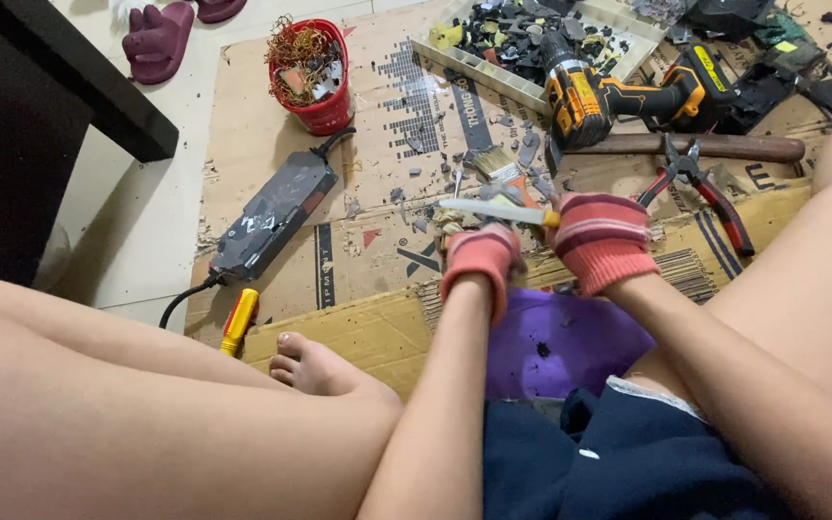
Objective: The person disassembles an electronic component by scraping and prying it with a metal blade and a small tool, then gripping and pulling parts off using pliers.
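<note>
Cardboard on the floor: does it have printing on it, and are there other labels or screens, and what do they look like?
Flattened cardboard box: brown, spread over the floor under both gloved hands, printed with black blocks, stripes, barcode-like bars and small red marks.
Cordless drill: behind the hands, orange and black, small yellow label on its battery.
No screens or signs show.

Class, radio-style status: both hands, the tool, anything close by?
Left hand gloved, gripping small part. Right hand gloved, shut on knife. Pliers, cordless drill close beyond.
</note>
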